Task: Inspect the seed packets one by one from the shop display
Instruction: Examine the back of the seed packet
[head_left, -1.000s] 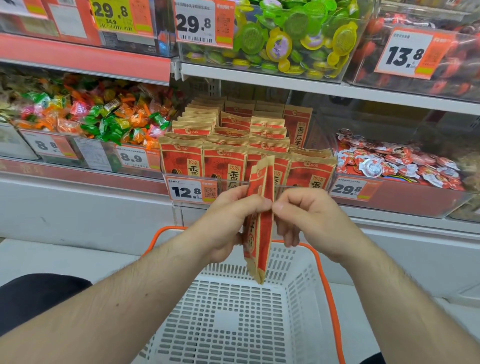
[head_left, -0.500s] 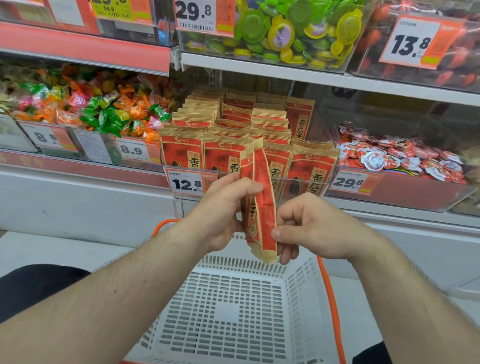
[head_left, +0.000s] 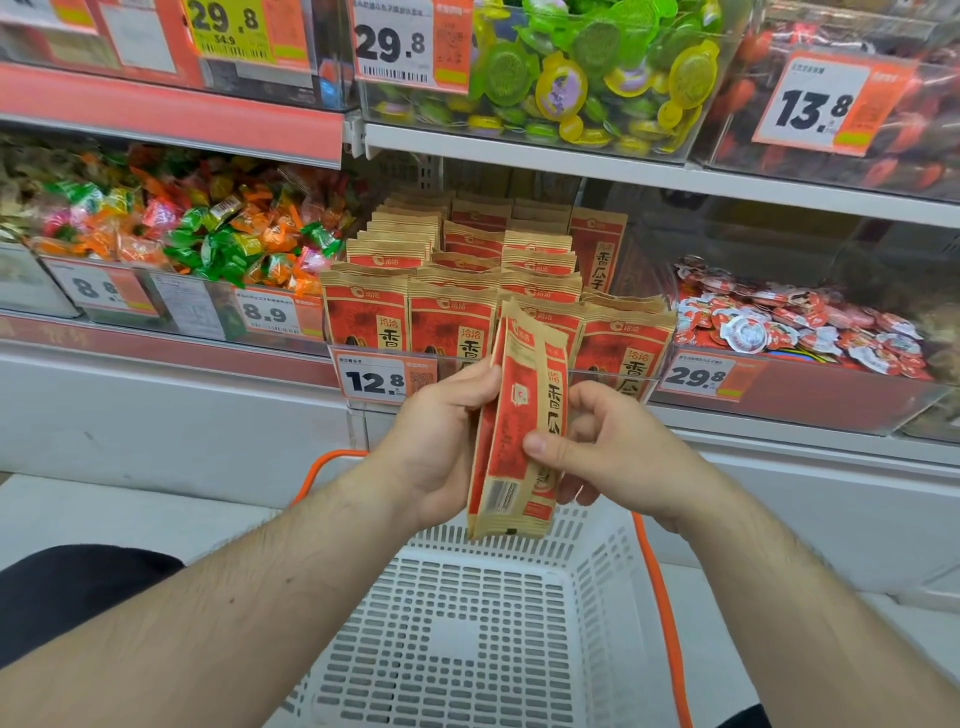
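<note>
I hold red and tan seed packets (head_left: 517, 421) upright between both hands, above a white basket. My left hand (head_left: 441, 441) grips their left edge, thumb on top. My right hand (head_left: 608, 447) pinches the right side, its thumb pressed on the front of the nearest packet, whose barcode faces me. At least two packets are in the grip. Behind them, a clear display bin (head_left: 597, 374) on the shelf is packed with rows of the same seed packets (head_left: 457, 291).
A white perforated basket (head_left: 597, 597) with an orange handle (head_left: 660, 597) sits below my hands. Wrapped candies (head_left: 197, 234) fill the bin to the left, small red and white cups (head_left: 789, 327) the bin to the right. Green jelly cups (head_left: 571, 67) are on the shelf above.
The packets have risen and turned from edge-on to show their printed face. My right thumb slid down onto the front packet. The view has shifted closer to the shelf.
</note>
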